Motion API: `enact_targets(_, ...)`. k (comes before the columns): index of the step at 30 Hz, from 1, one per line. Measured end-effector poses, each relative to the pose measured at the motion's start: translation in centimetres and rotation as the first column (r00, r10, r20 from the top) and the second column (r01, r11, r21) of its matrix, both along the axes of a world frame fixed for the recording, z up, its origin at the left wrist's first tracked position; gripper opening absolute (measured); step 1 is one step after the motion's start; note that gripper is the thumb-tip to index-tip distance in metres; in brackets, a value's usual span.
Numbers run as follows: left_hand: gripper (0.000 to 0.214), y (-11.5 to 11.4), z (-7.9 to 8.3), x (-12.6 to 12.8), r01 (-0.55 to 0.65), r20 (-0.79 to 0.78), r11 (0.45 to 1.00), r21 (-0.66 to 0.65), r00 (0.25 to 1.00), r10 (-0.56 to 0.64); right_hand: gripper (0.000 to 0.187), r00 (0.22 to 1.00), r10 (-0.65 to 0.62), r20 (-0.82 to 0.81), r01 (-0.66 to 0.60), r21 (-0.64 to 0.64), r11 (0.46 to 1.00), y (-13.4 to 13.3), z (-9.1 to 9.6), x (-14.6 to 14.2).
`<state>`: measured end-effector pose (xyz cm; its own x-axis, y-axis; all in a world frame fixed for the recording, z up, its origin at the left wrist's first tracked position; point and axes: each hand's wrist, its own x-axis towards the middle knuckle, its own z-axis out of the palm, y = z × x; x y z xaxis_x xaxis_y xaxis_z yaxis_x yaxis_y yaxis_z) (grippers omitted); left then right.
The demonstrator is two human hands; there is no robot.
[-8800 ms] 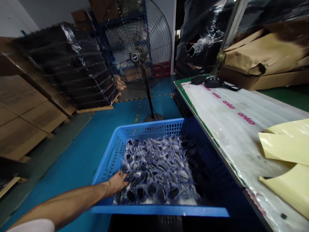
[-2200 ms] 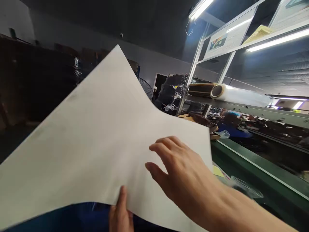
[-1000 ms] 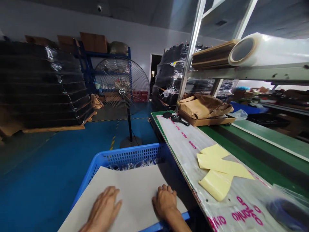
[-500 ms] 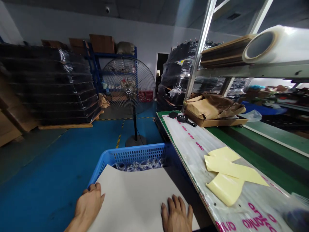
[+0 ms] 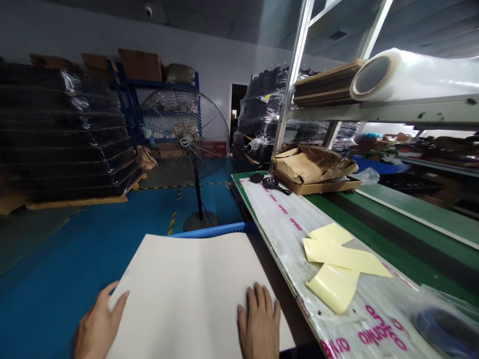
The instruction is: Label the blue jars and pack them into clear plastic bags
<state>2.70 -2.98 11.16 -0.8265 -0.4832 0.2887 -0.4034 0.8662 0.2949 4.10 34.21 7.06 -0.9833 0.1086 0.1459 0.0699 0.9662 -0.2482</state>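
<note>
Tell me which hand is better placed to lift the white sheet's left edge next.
The left hand, I'd judge: it is at that edge, thumb on top of the white sheet and other fingers apparently beneath. The right hand lies palm down near the opposite edge.

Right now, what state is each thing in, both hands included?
White sheet, slightly bent
Left hand, gripping the sheet's left edge
Right hand, palm down on the sheet
Blue basket, mostly hidden beneath the sheet, far rim showing
Fan, upright; whether running, cannot tell
Yellow sheets, overlapping, one curled
Cardboard tray, holding crumpled brown paper
Plastic roll, lying on a shelf
</note>
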Motion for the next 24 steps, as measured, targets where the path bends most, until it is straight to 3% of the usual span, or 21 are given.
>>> enact_targets(4, 0.060, 1.4, -1.6, -0.9, 0.070, 0.102, 0.976, -0.207, 0.994, -0.050, 0.053, 0.986, 0.010, 0.164, -0.017, 0.039, 0.999, -0.2, 0.6, -3.7)
enact_targets(8, 0.054, 3.7, -2.1, -1.1, 0.163, 0.370, 0.906, -0.390, 0.929, -0.008, 0.055, 0.961, 0.006, 0.278, -0.015, 0.031, 0.999, -0.1, -1.4, -6.3)
enact_targets(12, 0.053, 5.7, -3.4, -0.8, 0.275, 0.455, 0.851, -0.446, 0.889, -0.049, 0.054, 0.945, 0.032, 0.326, -0.036, 0.007, 0.999, 0.1, -2.7, -7.1)
enact_targets(17, 0.040, 7.4, -4.8, -1.0, 0.322, 0.481, 0.807, -0.495, 0.875, -0.054, 0.051, 0.961, 0.054, 0.270, -0.047, -0.032, 0.998, 0.2, -1.6, -5.3)
enact_targets(21, 0.050, 7.5, -5.8, -3.9, 0.495, 0.494, 0.750, -0.439, 0.830, -0.258, 0.048, 0.992, 0.051, 0.116, -0.037, -0.120, 0.992, -0.2, -1.7, -1.8)
enact_targets(24, 0.055, 6.0, -7.4, -6.2, 0.560, 0.519, 0.753, -0.344, 0.782, -0.345, 0.050, 0.998, 0.051, 0.031, -0.046, -0.167, 0.985, -0.3, -2.7, 0.2)
